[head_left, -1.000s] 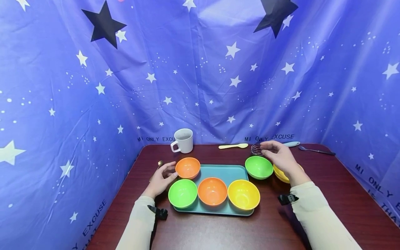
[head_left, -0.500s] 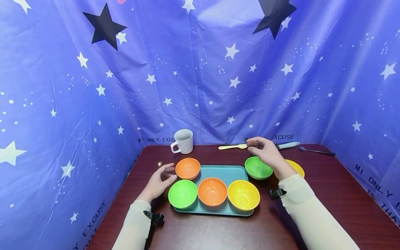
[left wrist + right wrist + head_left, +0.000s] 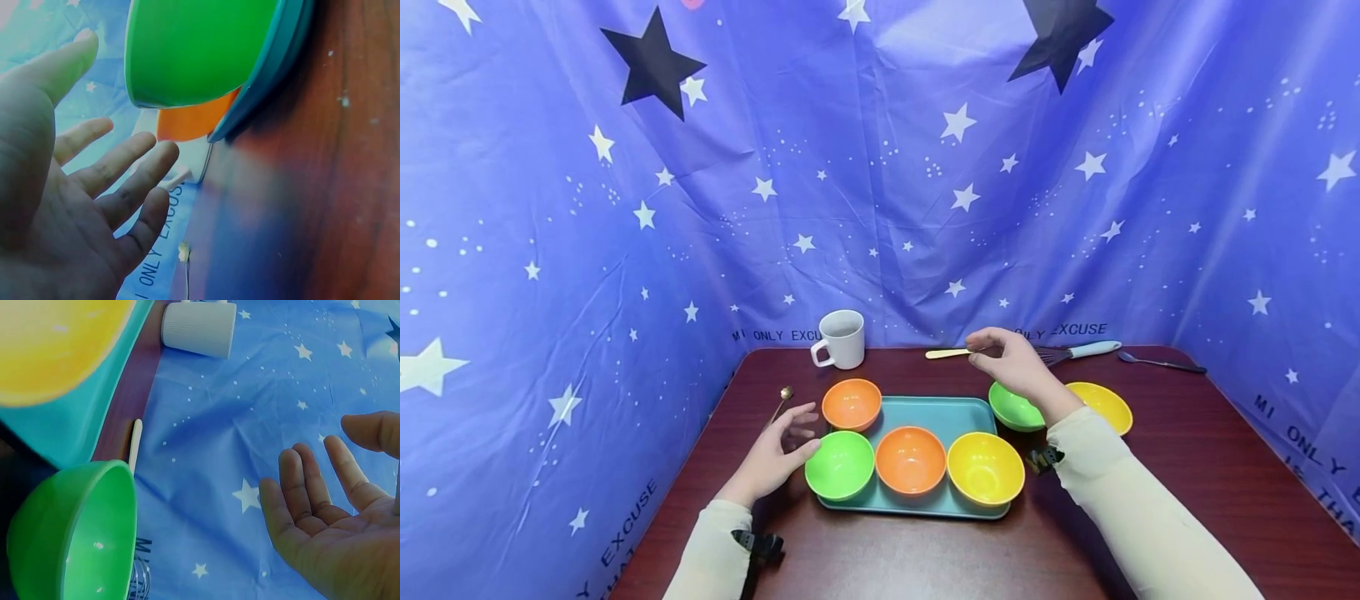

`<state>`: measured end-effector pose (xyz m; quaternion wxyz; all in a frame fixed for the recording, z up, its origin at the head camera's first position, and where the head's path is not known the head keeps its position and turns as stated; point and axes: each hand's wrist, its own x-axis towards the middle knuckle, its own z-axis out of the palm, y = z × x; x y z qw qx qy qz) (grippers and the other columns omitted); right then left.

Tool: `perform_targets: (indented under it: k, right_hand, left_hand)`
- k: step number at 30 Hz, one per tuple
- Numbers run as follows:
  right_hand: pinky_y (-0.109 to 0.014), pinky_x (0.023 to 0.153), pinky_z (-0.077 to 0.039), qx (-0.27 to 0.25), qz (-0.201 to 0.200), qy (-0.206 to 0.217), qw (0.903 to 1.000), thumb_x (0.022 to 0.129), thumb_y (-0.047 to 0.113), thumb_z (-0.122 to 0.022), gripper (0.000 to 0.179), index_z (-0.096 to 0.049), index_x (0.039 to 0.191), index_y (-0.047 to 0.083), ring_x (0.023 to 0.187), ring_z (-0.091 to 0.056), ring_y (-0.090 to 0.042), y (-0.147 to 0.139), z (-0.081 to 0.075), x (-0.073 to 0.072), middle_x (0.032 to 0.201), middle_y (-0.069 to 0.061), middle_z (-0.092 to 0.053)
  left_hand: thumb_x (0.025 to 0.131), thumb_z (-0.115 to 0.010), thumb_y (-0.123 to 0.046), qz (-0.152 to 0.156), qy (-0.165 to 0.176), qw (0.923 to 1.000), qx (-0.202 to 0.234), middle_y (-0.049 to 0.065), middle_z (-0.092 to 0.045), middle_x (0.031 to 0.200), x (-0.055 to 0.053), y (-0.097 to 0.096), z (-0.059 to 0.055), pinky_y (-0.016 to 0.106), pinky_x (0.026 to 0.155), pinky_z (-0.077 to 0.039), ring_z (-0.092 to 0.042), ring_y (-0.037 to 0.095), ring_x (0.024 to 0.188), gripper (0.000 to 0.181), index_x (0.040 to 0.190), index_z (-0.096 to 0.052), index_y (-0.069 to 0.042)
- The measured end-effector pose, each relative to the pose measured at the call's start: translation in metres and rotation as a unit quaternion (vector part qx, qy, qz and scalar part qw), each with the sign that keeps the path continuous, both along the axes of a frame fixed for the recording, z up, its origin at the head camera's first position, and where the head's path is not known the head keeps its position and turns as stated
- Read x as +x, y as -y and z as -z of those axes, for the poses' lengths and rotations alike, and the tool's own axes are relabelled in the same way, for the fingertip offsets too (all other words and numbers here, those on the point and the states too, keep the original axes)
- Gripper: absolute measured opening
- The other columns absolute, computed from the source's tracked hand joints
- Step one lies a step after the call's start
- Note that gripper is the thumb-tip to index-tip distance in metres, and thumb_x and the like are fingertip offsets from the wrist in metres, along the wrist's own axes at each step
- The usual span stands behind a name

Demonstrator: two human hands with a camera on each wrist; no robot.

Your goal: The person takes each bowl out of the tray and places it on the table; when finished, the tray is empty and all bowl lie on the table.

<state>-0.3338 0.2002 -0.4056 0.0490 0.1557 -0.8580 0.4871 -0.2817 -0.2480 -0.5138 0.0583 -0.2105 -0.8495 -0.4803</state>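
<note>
My left hand (image 3: pixel 769 458) hovers with loosely spread fingers beside the front-left green bowl (image 3: pixel 839 465); it grips nothing, and the left wrist view shows its palm bare. Above the back-right green bowl (image 3: pixel 1013 408) my right hand (image 3: pixel 1017 367) hangs in the air, fingers relaxed and free of any object. On the teal tray (image 3: pixel 936 408) stand the front green bowl, an orange bowl (image 3: pixel 911 460) and a yellow bowl (image 3: pixel 986 468). A second orange bowl (image 3: pixel 852 404) sits at the tray's back-left corner. Another yellow bowl (image 3: pixel 1103 407) is right of the back green one.
At the back stands a white mug (image 3: pixel 841 339). A pale yellow utensil (image 3: pixel 947 353), partly behind my right hand, a whisk (image 3: pixel 1093 349) and a dark spoon (image 3: pixel 1161 362) lie along the back edge. A thin gold spoon (image 3: pixel 785 395) lies at left.
My right hand has moved left, from beside the whisk to above the back green bowl, uncovering the back yellow bowl. My left hand has drawn slightly back toward me, away from the back orange bowl.
</note>
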Motion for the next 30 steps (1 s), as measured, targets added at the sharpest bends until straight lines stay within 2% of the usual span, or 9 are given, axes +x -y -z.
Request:
perform_targets:
  k: [3, 7, 13, 19, 23, 30]
  right_hand:
    - [-0.040, 0.089, -0.054, 0.008, -0.006, -0.001, 0.9999, 0.101, 0.015, -0.069, 0.030, -0.068, 0.129, 0.005, 0.108, -0.065, -0.029, 0.006, -0.002, 0.000, 0.123, -0.014, -0.070]
    - [-0.043, 0.092, -0.054, -0.006, -0.022, 0.012, 0.9997, 0.100, 0.013, -0.070, 0.029, -0.069, 0.127, 0.005, 0.109, -0.065, -0.029, 0.017, -0.007, 0.001, 0.121, -0.013, -0.070]
    - [-0.044, 0.094, -0.053, -0.002, -0.042, 0.011, 0.9991, 0.098, 0.011, -0.072, 0.028, -0.070, 0.124, 0.004, 0.109, -0.066, -0.030, 0.034, -0.011, -0.001, 0.117, -0.013, -0.071]
    - [-0.045, 0.096, -0.053, -0.011, -0.057, 0.020, 0.9981, 0.098, 0.011, -0.072, 0.029, -0.069, 0.125, 0.003, 0.110, -0.067, -0.031, 0.049, -0.012, -0.005, 0.119, -0.016, -0.071]
    - [-0.045, 0.095, -0.053, -0.011, -0.064, 0.025, 0.9975, 0.097, 0.011, -0.072, 0.030, -0.068, 0.126, 0.003, 0.107, -0.068, -0.030, 0.057, -0.011, -0.007, 0.118, -0.016, -0.071]
    - [-0.042, 0.091, -0.054, 0.000, -0.068, 0.019, 0.9975, 0.095, 0.010, -0.072, 0.030, -0.070, 0.123, 0.003, 0.101, -0.069, -0.029, 0.072, -0.005, -0.013, 0.115, -0.016, -0.071]
  left_hand:
    - [0.095, -0.080, -0.029, 0.006, 0.002, 1.0000, -0.003, 0.007, -0.065, 0.138, 0.006, 0.001, 0.001, 0.040, 0.095, -0.054, -0.068, 0.022, 0.114, 0.067, 0.153, -0.051, -0.014]
    - [0.095, -0.080, -0.034, 0.017, 0.010, 0.9998, -0.010, 0.004, -0.063, 0.140, 0.012, 0.001, 0.005, 0.041, 0.097, -0.053, -0.067, 0.021, 0.116, 0.068, 0.155, -0.050, -0.019]
    - [0.095, -0.080, -0.029, 0.045, 0.013, 0.9989, -0.007, 0.005, -0.063, 0.142, 0.014, 0.002, 0.012, 0.041, 0.095, -0.053, -0.065, 0.023, 0.118, 0.069, 0.156, -0.048, -0.018]
    - [0.095, -0.080, -0.023, 0.068, 0.012, 0.9976, 0.003, 0.005, -0.063, 0.143, 0.017, 0.004, 0.013, 0.038, 0.090, -0.053, -0.065, 0.023, 0.117, 0.072, 0.158, -0.046, -0.015]
    - [0.093, -0.080, -0.019, 0.084, 0.016, 0.9963, 0.009, 0.005, -0.063, 0.140, 0.018, 0.005, 0.013, 0.037, 0.090, -0.054, -0.066, 0.023, 0.113, 0.074, 0.158, -0.045, -0.012]
    - [0.090, -0.083, -0.022, 0.100, 0.035, 0.9943, 0.005, 0.001, -0.063, 0.138, 0.017, 0.007, 0.016, 0.035, 0.088, -0.053, -0.066, 0.022, 0.110, 0.080, 0.159, -0.044, -0.014]
